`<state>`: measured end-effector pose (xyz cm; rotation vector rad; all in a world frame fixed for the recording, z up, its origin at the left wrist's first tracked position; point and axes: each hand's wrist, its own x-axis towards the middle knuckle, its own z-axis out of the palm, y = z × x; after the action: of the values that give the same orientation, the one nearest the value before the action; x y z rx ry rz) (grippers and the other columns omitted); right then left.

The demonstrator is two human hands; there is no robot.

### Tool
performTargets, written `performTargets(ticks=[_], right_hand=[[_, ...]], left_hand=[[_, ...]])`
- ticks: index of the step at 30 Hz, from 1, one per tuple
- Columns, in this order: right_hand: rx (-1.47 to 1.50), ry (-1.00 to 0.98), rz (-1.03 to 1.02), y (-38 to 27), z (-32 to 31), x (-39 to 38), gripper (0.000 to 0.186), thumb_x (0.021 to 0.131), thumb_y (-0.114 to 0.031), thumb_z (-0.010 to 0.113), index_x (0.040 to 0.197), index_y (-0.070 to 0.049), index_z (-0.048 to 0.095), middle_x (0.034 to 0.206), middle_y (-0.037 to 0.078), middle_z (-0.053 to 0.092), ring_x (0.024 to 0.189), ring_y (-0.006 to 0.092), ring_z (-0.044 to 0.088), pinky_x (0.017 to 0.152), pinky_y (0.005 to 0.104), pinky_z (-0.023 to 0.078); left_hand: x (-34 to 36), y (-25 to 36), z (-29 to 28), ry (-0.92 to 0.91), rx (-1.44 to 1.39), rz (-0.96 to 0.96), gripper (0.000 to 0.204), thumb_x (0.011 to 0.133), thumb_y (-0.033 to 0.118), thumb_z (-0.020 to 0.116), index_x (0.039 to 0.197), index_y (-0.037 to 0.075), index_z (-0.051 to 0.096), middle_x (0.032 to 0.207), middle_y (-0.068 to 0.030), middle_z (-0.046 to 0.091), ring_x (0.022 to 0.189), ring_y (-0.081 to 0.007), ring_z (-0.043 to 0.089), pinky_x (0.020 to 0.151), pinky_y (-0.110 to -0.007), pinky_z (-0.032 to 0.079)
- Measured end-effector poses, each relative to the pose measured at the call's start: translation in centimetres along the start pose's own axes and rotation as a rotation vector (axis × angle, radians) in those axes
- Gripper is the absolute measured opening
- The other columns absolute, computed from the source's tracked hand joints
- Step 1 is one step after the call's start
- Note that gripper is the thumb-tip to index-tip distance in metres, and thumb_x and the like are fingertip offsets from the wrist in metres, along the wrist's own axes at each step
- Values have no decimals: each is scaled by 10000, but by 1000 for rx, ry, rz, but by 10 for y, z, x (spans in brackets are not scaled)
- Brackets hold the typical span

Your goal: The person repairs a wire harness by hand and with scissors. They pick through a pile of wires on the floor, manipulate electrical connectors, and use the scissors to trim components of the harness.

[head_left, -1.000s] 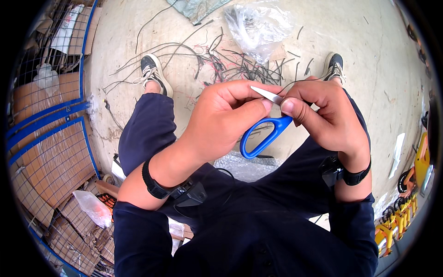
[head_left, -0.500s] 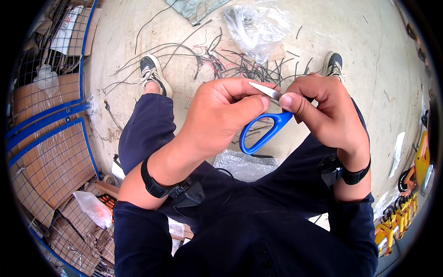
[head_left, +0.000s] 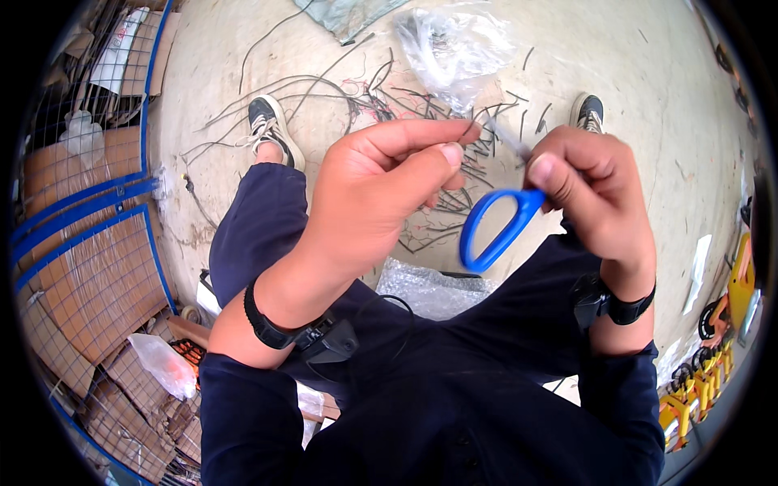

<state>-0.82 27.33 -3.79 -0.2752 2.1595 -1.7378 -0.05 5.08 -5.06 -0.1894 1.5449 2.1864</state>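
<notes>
My right hand (head_left: 590, 182) is closed around a pair of scissors with blue handles (head_left: 472, 257). One handle loop hangs out below the fingers, and the blurred metal blade points up and to the left. Thumb and forefinger of my left hand (head_left: 381, 174) are pinched together on a thin dark wire (head_left: 470, 128), which shows only as a short piece at the fingertips. A small gap lies between the blade and the left fingertips. Beneath the hands, cut black cables and thin red wires (head_left: 377, 105) lie scattered on the floor.
A clear plastic bag (head_left: 454, 49) lies beyond the cables, and bubble wrap (head_left: 429, 287) between my legs. Blue wire-mesh cages (head_left: 150, 89) with cardboard stand at left. Yellow metal parts (head_left: 705, 381) line the right side. My shoes (head_left: 267, 121) flank the cable pile.
My right hand has moved slightly right with the scissors, taking the blade away from the left fingertips. The left hand has shifted slightly left, still pinching.
</notes>
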Motion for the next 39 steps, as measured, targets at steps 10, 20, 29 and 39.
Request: performTargets(ticks=[10, 20, 29, 39], right_hand=[[-70, -105, -40, 1, 15, 9, 245, 923, -180, 656, 767, 8, 650, 554, 52, 506, 519, 113, 419, 485, 281, 351], [-91, -28, 14, 1, 14, 8, 273, 930, -193, 651, 759, 21, 650, 547, 39, 514, 519, 87, 435, 482, 264, 355], [179, 181, -16, 18, -18, 15, 306, 999, -283, 548, 865, -27, 649, 655, -7, 556, 583, 58, 480, 557, 203, 379], [-74, 297, 399, 132, -35, 65, 273, 889, -253, 651, 992, -2, 629, 799, 62, 618, 735, 106, 561, 673, 256, 439]], left_hand=[[-4, 3, 1, -128, 18, -88, 270, 925, 43, 576, 1164, -73, 622, 1034, -126, 694, 875, -101, 654, 799, -229, 529], [-2, 3, -1, -71, 74, -114, 214, 909, 43, 606, 1083, -69, 660, 1003, -128, 701, 872, -116, 657, 777, -230, 532], [-8, 9, -1, -27, 23, 110, 223, 921, 49, 615, 1113, -55, 655, 1031, -105, 701, 835, -97, 644, 763, -232, 531], [-11, 14, -1, -16, 128, 131, 222, 926, 100, 617, 1104, -28, 654, 1081, -121, 702, 764, -68, 634, 656, -200, 483]])
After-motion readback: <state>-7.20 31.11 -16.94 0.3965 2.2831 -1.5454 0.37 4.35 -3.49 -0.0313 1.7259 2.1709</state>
